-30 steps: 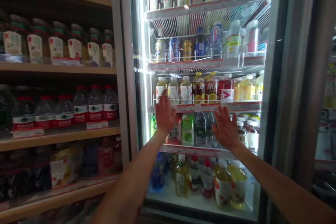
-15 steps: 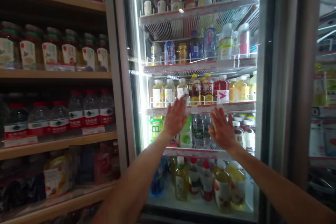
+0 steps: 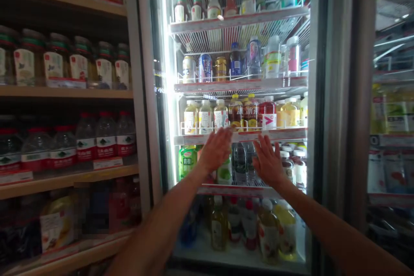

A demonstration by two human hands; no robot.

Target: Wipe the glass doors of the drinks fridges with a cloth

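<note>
- Your left hand [image 3: 216,151] is raised in front of the cooler [image 3: 336,138], fingers stretched out and close together; its grip is open and has hold of nothing.
- Your right hand [image 3: 270,161] is up beside it, fingers somewhat spread and thumb apart; its grip is open too, with nothing in it.
- The two hands are apart from each other; you cannot tell from this view whether either touches the front of a shelf.
- Nearest your left hand, and partly hidden behind it, is a green-labelled bottle [image 3: 224,173], on the shelf second from the bottom.
- The clear bottle [image 3: 240,161] stands just right of it, in the gap between your hands.
- Farther left on that shelf you have a green package [image 3: 187,161].
- Above your fingertips runs the shelf edge [image 3: 284,134]; behind its wire rail stand pale bottles [image 3: 205,118], brown yellow-capped bottles [image 3: 251,112] and a red bottle [image 3: 268,112].
- Below your hands, more bottles [image 3: 268,235] stand on the cooler's bottom.
- Off to your left, wooden shelves [image 3: 64,92] hold red-capped water bottles [image 3: 105,136].
</note>
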